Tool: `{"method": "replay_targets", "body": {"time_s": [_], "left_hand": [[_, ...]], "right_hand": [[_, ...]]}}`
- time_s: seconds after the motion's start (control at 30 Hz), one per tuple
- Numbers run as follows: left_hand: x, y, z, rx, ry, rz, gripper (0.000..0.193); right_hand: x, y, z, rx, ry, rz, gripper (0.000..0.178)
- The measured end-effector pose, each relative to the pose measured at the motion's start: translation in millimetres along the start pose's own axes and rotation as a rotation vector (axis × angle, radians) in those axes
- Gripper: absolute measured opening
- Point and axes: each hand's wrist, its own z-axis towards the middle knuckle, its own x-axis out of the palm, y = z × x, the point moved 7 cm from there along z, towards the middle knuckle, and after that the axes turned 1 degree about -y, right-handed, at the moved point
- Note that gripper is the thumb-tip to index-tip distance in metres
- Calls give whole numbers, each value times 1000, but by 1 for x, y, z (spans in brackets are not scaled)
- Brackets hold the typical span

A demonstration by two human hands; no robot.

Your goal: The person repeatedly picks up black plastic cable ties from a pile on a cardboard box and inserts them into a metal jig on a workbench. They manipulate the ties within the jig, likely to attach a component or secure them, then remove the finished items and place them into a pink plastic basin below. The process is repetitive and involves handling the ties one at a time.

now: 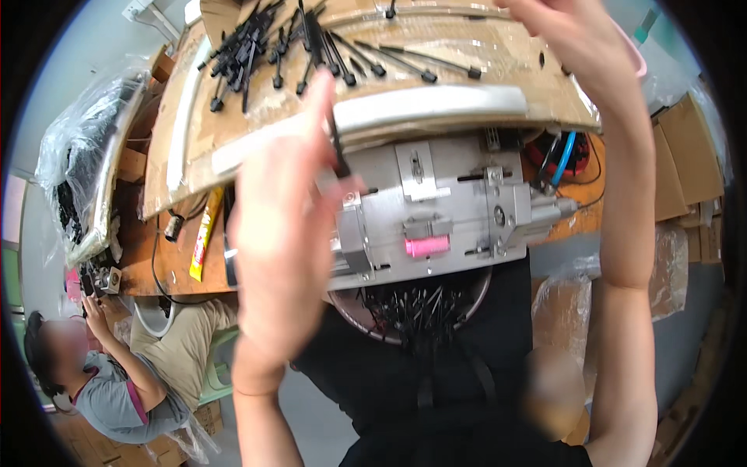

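Note:
My left hand (284, 210), smeared by motion, is raised over the left end of a metal fixture (459, 210). A slim black rod-shaped part (337, 146) shows between its thumb and forefinger. My right hand (564, 35) reaches to the far right of a cardboard-covered board, its fingers partly cut off by the upper edge, so its grip is hidden. A pile of black rods with knobbed ends (245, 54) lies on the board, several more spread rightward. On the fixture sits a small pink piece (428, 246).
A bowl (358, 321) of thin black parts rests at my lap. The taped cardboard board (537, 105) has a white padded edge. A yellow tube (205, 233) lies left of the fixture. A co-worker (124, 389) sits at lower left; cardboard boxes (685, 156) stand right.

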Motion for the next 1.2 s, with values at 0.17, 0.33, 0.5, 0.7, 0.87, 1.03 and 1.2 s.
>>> {"method": "replay_targets", "body": {"time_s": [0.17,0.33,0.5,0.7,0.87,1.03,1.2], "left_hand": [[60,-56,-109,27,310,102,61],[91,-54,-123,-15,389,273,65],[94,-57,-116,-10,429,295,67],[85,-43,-110,-61,528,203,65],[50,0,25,145,-64,131,40],[56,23,87,-23,207,83,18],[50,22,86,-186,311,-11,16]], "right_hand": [[-15,-26,-49,47,313,912,27],[-35,-52,-89,286,-73,777,39],[-52,-25,-114,140,-100,522,35],[16,15,-187,11,1,275,34],[62,24,-234,-33,132,121,67],[87,21,-238,-30,212,135,66],[91,17,-235,16,264,136,64]]}}
